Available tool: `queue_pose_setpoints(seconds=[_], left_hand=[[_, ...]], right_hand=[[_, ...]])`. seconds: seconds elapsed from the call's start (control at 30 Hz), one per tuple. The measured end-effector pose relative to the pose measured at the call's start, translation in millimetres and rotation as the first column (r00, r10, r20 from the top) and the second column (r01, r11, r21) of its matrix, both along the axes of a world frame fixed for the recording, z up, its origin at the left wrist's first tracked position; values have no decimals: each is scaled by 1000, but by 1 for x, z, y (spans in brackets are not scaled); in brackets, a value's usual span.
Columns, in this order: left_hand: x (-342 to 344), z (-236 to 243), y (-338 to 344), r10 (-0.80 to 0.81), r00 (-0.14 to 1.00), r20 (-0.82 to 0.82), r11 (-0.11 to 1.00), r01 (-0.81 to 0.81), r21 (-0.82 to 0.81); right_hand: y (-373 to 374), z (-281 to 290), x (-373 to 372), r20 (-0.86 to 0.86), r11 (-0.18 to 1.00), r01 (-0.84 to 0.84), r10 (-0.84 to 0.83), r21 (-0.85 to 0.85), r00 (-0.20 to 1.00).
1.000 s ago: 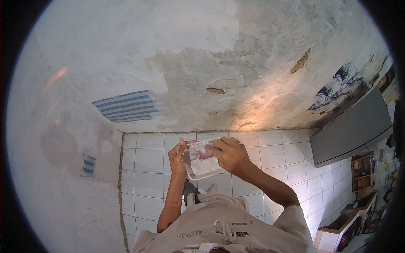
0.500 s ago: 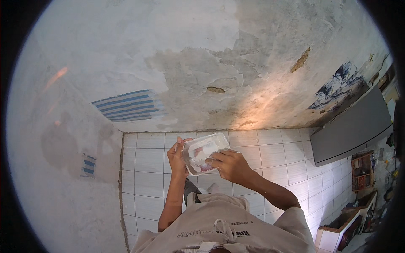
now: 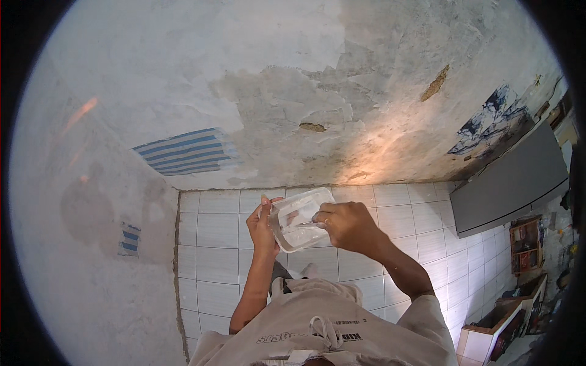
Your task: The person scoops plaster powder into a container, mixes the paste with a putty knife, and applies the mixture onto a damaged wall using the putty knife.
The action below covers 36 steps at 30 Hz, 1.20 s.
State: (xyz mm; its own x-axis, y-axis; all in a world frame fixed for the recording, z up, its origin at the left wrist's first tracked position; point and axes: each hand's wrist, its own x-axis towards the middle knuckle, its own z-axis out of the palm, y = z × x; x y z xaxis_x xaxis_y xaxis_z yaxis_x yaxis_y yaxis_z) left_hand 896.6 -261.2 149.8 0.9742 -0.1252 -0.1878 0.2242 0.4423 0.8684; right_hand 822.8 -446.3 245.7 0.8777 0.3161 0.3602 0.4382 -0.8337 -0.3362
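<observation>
A translucent white rectangular plastic tub is held up in front of my body, tilted, with white paste smeared over its bottom and walls. My left hand grips its left side, the thumb up by the rim. Over the tub's right side is my right hand, closed, with its fingertips inside. A thin pale edge shows by those fingers; what they pinch is mostly hidden. White smears mark the right fingers.
Ahead stands a patchy plastered wall with chipped holes and a blue-striped patch. White tiles cover the floor. At right are a grey refrigerator-like cabinet, a wooden rack and an open wooden box.
My right hand has moved right and slightly up within the tub, baring more of its bottom. The tub and my left hand have shifted slightly to the right.
</observation>
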Motion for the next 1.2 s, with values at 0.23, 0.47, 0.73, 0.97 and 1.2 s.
queue_pose_setpoints(seconds=[0.23, 0.47, 0.73, 0.97, 1.2], left_hand=[[2, -7, 1, -51, 998, -37, 999, 51, -11], [0, 12, 0, -127, 989, -71, 992, 125, -32], [4, 12, 1, -217, 972, -86, 975, 212, -62], [5, 9, 3, -190, 972, -140, 981, 184, -56], [2, 14, 2, -151, 982, -113, 987, 144, -69]], right_hand=[[1, -4, 8, -124, 985, -110, 127, 133, 984], [-18, 25, 11, -171, 984, -58, 87, 171, 981], [-6, -16, 13, -42, 981, -178, 182, 79, 982], [-10, 26, 17, -154, 992, -90, 103, 94, 983], [3, -7, -2, 84, 996, -80, 84, -51, 993]])
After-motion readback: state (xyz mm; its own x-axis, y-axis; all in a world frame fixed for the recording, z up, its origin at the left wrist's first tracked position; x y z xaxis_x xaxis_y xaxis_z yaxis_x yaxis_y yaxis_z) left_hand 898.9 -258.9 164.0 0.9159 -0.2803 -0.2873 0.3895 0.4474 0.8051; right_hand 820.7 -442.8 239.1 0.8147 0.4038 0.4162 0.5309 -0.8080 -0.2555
